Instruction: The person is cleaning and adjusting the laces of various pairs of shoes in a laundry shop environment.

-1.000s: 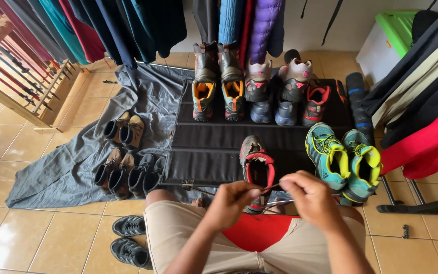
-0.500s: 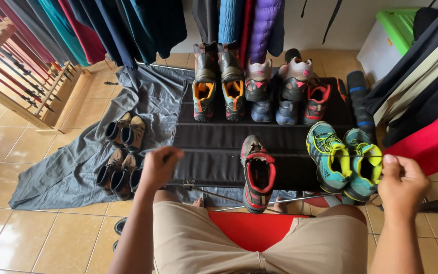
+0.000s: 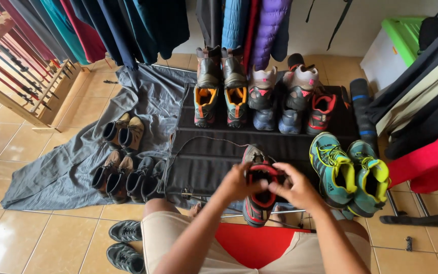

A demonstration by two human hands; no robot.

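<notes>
A red-and-black hiking shoe [image 3: 257,210] lies on the near edge of a black mat [image 3: 209,155], in front of my knees. My left hand [image 3: 238,183] and right hand [image 3: 294,189] meet over its opening, fingers closed at the collar. A thin lace [image 3: 198,137] arcs from the shoe's toe leftward across the mat and back toward my left hand. A pair of teal-and-yellow shoes [image 3: 351,172] stands just right of my right hand.
A row of boots [image 3: 259,96] lines the mat's far edge under hanging jackets [image 3: 128,25]. Brown and black boots [image 3: 125,175] sit on a grey cloth [image 3: 72,162] to the left, and black shoes [image 3: 125,243] by my left leg. A garment rack foot [image 3: 416,219] is right.
My hands first held the lace together near my lap, then flung wide apart pulling it. Now they have come back together on the shoe's opening, with lace thrown across the mat.
</notes>
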